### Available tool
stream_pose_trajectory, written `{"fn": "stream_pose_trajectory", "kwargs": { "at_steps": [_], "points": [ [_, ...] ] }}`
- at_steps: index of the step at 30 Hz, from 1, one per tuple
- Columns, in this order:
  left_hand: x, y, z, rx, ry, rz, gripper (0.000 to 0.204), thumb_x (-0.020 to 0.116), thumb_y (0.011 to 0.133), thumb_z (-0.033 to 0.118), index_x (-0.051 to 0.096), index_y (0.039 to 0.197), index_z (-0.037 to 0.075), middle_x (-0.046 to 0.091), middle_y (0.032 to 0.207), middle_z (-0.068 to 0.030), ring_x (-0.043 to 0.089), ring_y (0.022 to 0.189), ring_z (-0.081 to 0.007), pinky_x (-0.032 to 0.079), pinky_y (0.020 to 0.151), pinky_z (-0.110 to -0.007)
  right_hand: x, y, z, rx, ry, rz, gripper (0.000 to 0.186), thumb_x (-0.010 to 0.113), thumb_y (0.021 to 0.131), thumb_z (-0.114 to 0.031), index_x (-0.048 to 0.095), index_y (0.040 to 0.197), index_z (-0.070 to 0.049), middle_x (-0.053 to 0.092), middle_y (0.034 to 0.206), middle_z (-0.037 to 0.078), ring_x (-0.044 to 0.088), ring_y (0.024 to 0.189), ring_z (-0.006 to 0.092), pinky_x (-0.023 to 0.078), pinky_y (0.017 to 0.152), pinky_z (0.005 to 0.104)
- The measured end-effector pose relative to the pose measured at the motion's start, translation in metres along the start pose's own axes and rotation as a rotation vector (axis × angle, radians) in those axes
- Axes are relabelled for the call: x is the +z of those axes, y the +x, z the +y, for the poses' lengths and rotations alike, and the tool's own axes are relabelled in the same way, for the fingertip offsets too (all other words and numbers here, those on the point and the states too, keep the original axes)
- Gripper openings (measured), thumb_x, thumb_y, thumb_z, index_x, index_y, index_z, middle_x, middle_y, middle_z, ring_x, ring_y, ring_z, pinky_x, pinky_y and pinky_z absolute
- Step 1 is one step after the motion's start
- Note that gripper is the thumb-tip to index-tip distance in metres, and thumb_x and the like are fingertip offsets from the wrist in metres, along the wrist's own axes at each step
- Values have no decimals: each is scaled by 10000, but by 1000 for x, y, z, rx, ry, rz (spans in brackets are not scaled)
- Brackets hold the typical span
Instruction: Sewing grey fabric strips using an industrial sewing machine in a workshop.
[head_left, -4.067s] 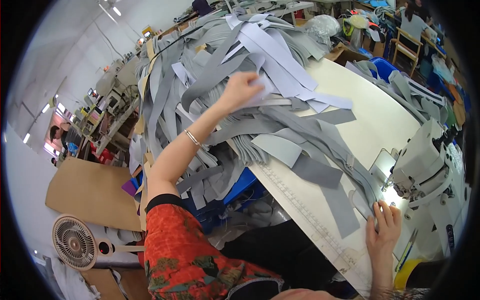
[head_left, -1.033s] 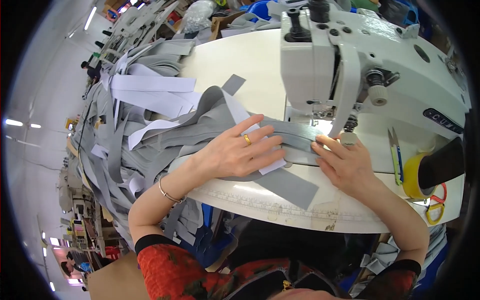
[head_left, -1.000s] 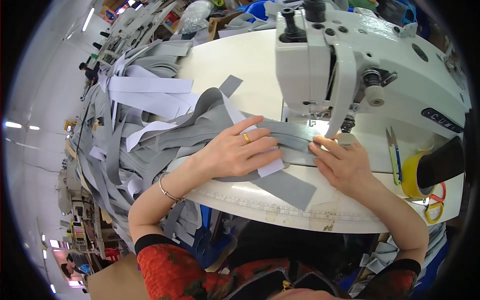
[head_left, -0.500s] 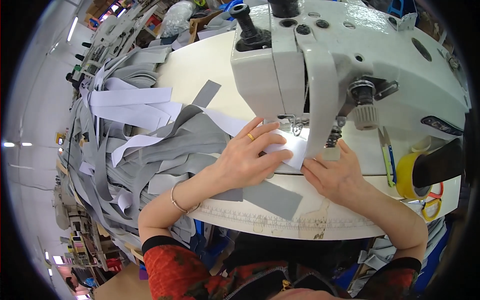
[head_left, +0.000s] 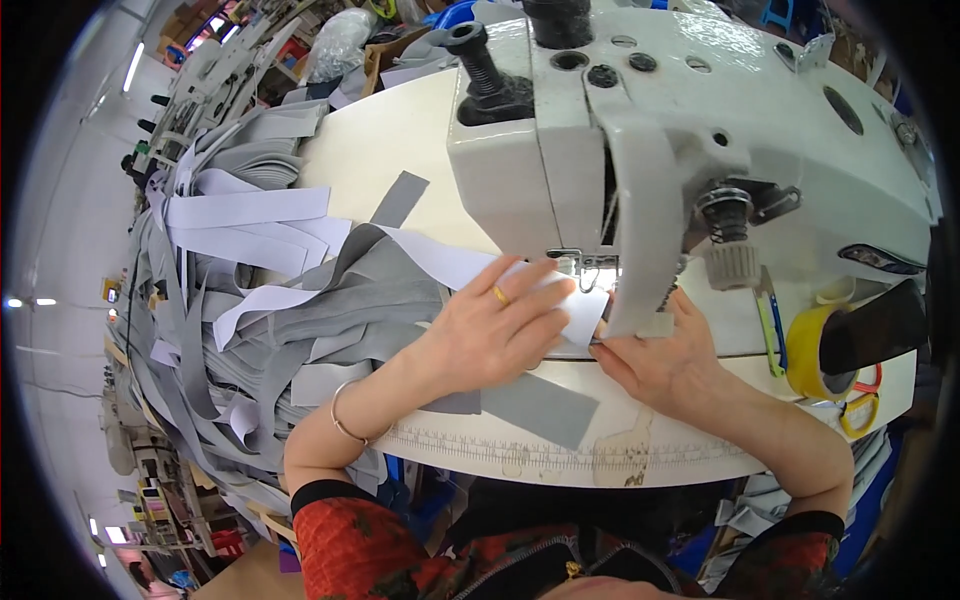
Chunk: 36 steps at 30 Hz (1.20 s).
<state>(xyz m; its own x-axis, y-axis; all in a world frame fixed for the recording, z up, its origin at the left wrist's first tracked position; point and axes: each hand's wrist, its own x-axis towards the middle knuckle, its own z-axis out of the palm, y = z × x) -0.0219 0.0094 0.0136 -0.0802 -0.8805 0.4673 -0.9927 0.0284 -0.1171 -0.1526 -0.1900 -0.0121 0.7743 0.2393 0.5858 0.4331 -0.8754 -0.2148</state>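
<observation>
A white fabric strip [head_left: 586, 318] lies under the needle area [head_left: 595, 272] of a white sewing machine [head_left: 720, 95]. The fingers of my left hand [head_left: 490, 330] are stretched over the strip and press it flat, just left of the presser foot. At the strip's right end, my right hand [head_left: 672, 362] has its thumb and fingers closed at the edge; the machine's front arm hides some fingers. From under my left hand the strip runs left toward a heap of grey strips [head_left: 330, 310]. A flat grey piece [head_left: 545, 410] lies below my left wrist.
Right of the machine's needle area are thread snips [head_left: 770, 322], a yellow tape roll [head_left: 812, 345] and yellow-and-red-handled scissors [head_left: 860, 412]. A printed ruler [head_left: 480, 448] follows the near table edge. White strips [head_left: 250, 212] and a small grey piece [head_left: 400, 198] lie at left.
My left hand has shifted slightly down and left in the view, as has the machine. Both hands stay at the white strip, whose end still lies beside the presser foot.
</observation>
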Motion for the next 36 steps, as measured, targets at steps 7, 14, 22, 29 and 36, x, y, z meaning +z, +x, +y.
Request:
{"fn": "stream_pose_trajectory", "kwargs": {
  "at_steps": [7, 14, 22, 29, 36],
  "points": [
    [-3, 1, 2, -202, -166, -102, 397, 729, 684, 134, 657, 1074, 139, 581, 1217, -72, 568, 1065, -257, 443, 899, -420, -1, -2, 0, 11, 9, -36, 148, 754, 694, -172, 673, 775, -78, 500, 847, 84, 500, 836, 237, 431, 718, 349],
    [5, 4, 10, -170, -8, 23, 369, 690, 698, 131, 658, 1061, 76, 598, 1203, -88, 582, 1054, -267, 460, 928, -470, 1, -3, 1, 11, 36, -5, 153, 761, 701, -166, 636, 734, -84, 497, 781, 60, 493, 770, 220, 401, 677, 341],
    [9, 10, 19, -143, 29, 28, 369, 652, 698, 95, 627, 1048, -19, 592, 1152, -144, 584, 1013, -288, 487, 879, -446, 1, -2, 1, 14, 42, -4, 172, 771, 693, -168, 631, 727, -74, 501, 759, 53, 494, 763, 221, 397, 670, 339],
    [8, 10, 17, -150, -36, -6, 398, 652, 681, 94, 611, 1057, -30, 587, 1095, -143, 576, 956, -274, 496, 809, -391, 0, -3, 1, 14, 53, -27, 169, 774, 691, -170, 649, 752, -73, 493, 742, 51, 496, 757, 223, 402, 669, 340],
    [9, 10, 13, -209, -114, -16, 389, 727, 757, 172, 636, 1125, 84, 597, 1018, -64, 565, 859, -277, 476, 792, -418, 1, -2, 0, 13, 33, 14, 162, 771, 684, -163, 641, 728, -76, 477, 743, 51, 492, 725, 227, 412, 641, 346]
  ]
}}
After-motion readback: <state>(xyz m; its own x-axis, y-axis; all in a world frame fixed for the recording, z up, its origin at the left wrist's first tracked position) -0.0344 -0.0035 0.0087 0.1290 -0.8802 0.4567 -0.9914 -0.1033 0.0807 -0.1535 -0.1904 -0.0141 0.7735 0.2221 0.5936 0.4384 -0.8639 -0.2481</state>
